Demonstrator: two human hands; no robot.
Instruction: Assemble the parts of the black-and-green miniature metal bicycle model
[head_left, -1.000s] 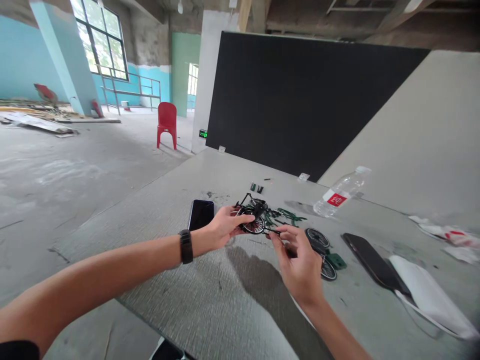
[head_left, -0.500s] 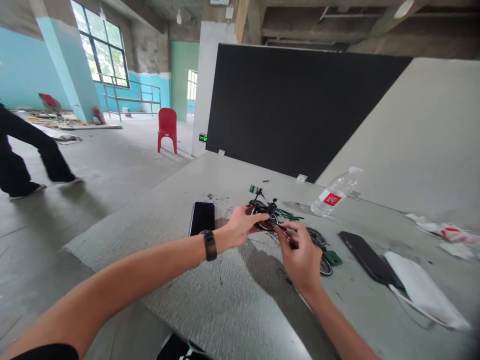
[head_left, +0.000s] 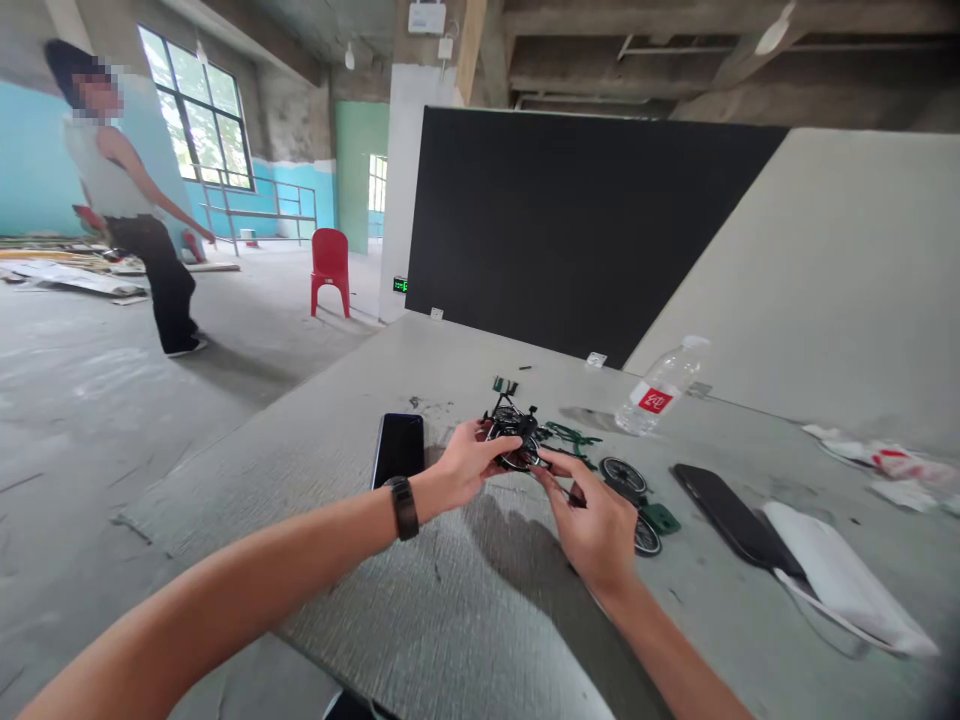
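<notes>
A black model bicycle (head_left: pixel 526 430) was held in the left hand (head_left: pixel 466 464); beside its wheel (head_left: pixel 527 457), the right hand (head_left: pixel 598 515) was narrowly curled, any grip unclear.

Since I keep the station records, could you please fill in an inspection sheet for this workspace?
Surface: grey table, with dark specks and scratches.
Job items: small black model bicycle, in hand; green parts behind the hands; wheels and green block to the right.
Clutter: phone, bottle, dark slab, white pouch, crumpled wrapper.
Hands: left hand grips the bicycle; right hand has fingertips at its near edge, grip unclear.
Cables: white cable beside the pouch, ends unclear.
Surroundings: black panel behind, red chair and a person at left.
</notes>
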